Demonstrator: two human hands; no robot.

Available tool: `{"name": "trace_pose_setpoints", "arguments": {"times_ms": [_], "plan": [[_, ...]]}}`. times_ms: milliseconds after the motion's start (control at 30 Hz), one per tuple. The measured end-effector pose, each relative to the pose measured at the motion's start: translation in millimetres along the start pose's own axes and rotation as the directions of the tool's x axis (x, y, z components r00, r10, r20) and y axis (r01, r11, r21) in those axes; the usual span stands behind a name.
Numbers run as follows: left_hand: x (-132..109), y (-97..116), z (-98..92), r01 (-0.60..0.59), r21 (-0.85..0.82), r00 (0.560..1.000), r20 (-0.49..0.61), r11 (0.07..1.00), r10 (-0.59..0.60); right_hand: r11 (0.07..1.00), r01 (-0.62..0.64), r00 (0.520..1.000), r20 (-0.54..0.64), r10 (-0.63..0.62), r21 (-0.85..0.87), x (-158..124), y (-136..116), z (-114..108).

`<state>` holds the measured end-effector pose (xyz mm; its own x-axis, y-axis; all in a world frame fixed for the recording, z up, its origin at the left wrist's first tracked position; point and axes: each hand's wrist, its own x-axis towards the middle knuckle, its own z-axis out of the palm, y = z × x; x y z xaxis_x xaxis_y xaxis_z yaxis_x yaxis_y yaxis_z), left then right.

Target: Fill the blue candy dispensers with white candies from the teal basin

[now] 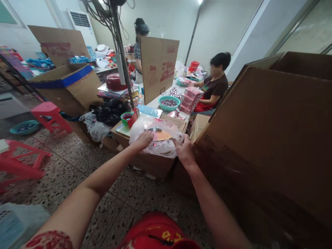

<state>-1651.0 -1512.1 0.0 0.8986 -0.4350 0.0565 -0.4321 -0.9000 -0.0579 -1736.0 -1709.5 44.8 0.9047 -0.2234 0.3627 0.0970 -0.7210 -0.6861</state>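
A white plastic bag [166, 149] lies on top of a cardboard box [155, 165] in front of me, with an orange-and-pink rounded piece [163, 135] and a small dark item [155, 129] showing at its mouth. My right hand [185, 150] is closed on the bag's right edge, holding the plastic up. At the bag's left side, my left hand [145, 140] has its fingers curled down at the opening; the fingertips are partly hidden, and I cannot see whether they grip anything. Rolls of green and red tape [127, 119] sit just behind the bag.
A big brown carton [259, 138] walls off my right side. Behind the bag stand a turquoise basin [169, 103] of small items and stacked pink boxes [191, 100], near a seated person [214, 84]. A metal pole [124, 62] rises at the left. Red stools [50, 116] occupy the floor.
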Motion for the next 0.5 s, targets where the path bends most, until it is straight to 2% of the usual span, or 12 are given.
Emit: {"name": "trace_pose_setpoints", "arguments": {"times_ms": [133,300,400,500], "plan": [[25,-4,12.7,0.006,-0.018,0.997,0.075,1.000,-0.005,1.000,-0.002,1.000,0.020,0.003,-0.017,-1,2,-1],[29,-6,16.4,0.063,-0.091,0.991,0.123,0.994,-0.052,0.999,-0.023,1.000,-0.006,0.023,0.043,12,14,-2],[24,-13,6.7,0.084,-0.150,0.994,0.078,0.985,-0.073,0.990,-0.027,0.999,-0.013,0.029,0.140,21,19,2],[21,-18,-16.1,0.077,-0.217,0.997,0.016,0.973,-0.075,0.985,-0.049,0.998,-0.020,0.053,0.168,26,18,4]]}}
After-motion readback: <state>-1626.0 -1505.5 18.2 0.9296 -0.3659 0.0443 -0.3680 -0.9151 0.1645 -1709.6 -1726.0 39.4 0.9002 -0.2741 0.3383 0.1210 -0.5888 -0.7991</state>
